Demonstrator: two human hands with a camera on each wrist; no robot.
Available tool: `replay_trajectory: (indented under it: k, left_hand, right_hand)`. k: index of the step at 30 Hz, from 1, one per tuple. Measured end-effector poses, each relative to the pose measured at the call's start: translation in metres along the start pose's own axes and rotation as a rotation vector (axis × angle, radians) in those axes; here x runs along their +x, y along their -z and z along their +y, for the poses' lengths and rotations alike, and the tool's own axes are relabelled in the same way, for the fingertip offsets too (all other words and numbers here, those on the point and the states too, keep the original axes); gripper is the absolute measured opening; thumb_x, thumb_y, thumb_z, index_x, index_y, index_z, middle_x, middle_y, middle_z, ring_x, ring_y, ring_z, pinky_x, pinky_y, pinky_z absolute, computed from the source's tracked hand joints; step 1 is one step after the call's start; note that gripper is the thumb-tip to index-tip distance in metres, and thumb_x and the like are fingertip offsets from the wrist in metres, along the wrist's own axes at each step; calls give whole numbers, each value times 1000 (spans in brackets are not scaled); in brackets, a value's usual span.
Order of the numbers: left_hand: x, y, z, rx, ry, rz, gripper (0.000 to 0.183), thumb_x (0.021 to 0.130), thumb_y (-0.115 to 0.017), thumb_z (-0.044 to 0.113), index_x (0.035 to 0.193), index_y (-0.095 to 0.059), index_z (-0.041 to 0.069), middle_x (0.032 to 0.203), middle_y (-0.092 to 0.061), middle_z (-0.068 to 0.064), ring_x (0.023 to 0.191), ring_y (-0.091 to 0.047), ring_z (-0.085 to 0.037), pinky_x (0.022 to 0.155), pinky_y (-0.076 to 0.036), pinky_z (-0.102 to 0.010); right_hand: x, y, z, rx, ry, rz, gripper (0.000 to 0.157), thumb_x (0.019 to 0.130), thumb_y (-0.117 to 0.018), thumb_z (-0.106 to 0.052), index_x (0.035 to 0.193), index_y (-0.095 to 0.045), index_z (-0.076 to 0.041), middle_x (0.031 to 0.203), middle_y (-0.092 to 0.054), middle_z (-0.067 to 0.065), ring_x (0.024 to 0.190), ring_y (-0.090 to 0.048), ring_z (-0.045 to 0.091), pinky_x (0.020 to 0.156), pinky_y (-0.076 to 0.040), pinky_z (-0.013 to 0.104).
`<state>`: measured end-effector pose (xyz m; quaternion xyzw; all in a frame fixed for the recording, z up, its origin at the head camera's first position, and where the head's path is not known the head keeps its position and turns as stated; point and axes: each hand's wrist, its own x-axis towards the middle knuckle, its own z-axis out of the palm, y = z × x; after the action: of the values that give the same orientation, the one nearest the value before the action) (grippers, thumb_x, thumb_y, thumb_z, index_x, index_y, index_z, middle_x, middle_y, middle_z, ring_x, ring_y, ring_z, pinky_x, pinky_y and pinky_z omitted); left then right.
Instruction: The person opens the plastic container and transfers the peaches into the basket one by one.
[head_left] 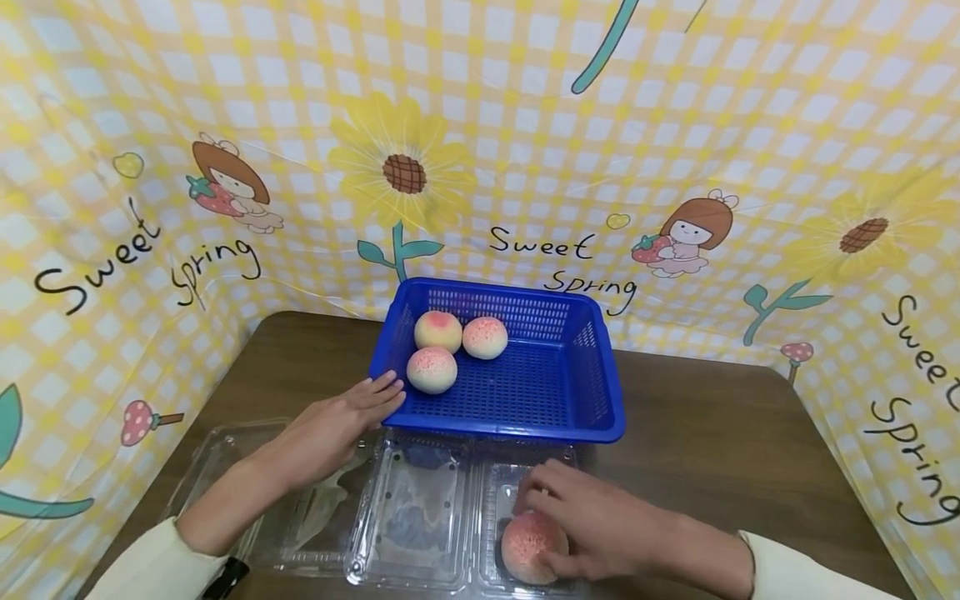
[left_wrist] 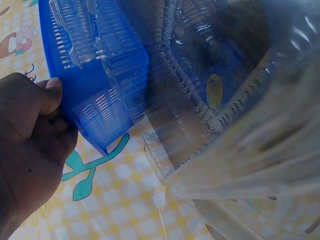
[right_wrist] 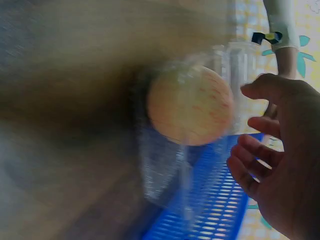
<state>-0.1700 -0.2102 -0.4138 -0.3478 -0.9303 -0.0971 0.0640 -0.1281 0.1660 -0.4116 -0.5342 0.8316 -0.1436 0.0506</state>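
Observation:
A pink-speckled peach (head_left: 534,547) sits in the right compartment of a clear plastic clamshell box (head_left: 417,500). My right hand (head_left: 585,521) is over it in the head view; in the right wrist view, the loosely bent fingers of this right hand (right_wrist: 275,135) stand just apart from the peach (right_wrist: 190,105). At the blue basket (head_left: 517,427), my left hand (head_left: 337,425) holds the front left corner. The left wrist view shows the thumb (left_wrist: 51,95) against the basket wall. Three peaches, one of them a peach (head_left: 432,370) nearest my left hand, lie on the basket's left side.
Another clear plastic piece (head_left: 225,450) lies under my left forearm. Everything stands on a brown wooden table (head_left: 712,433), which has a yellow checked cloth (head_left: 525,150) around it. The basket is directly behind the clear box.

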Motion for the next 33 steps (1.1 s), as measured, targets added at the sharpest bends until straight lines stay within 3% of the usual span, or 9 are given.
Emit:
replay_trajectory:
  k: [7, 13, 25, 33]
  left_hand:
    - [0, -1, 0, -13, -7, -2, 68, 77, -64, -15, 139, -50, 7, 149, -43, -8, 140, -37, -30, 104, -43, -47]
    - [-1, -1, 0, -5, -6, 10, 67, 77, -64, -14, 139, -50, 7, 148, -44, -8, 139, -38, -31, 101, -46, -45]
    - [0, 1, 0, 16, -6, 10, 68, 75, -65, -15, 138, -51, 7, 148, -44, -8, 139, -38, -30, 96, -51, -42]
    - [1, 1, 1, 11, -13, -2, 66, 76, -64, -15, 138, -52, 5, 148, -44, -8, 140, -37, -30, 104, -43, -46]
  right_hand:
    - [-18, -21, 2, -4, 23, -47, 51, 92, -58, -47, 138, -46, -32, 133, -47, -10, 120, -45, 6, 94, -51, 29]
    - [-21, -26, 3, -5, -28, -35, 65, 88, -65, -42, 145, -37, -29, 139, -43, -9, 125, -43, 7, 95, -52, 30]
    - [-17, -32, 5, 24, -146, -66, 77, 81, -72, -47, 146, -33, -30, 140, -42, -5, 127, -46, 14, 93, -54, 39]
    - [-15, -33, 5, 30, -131, -11, 73, 82, -73, -42, 144, -36, -29, 137, -43, -7, 123, -49, 12, 92, -54, 34]
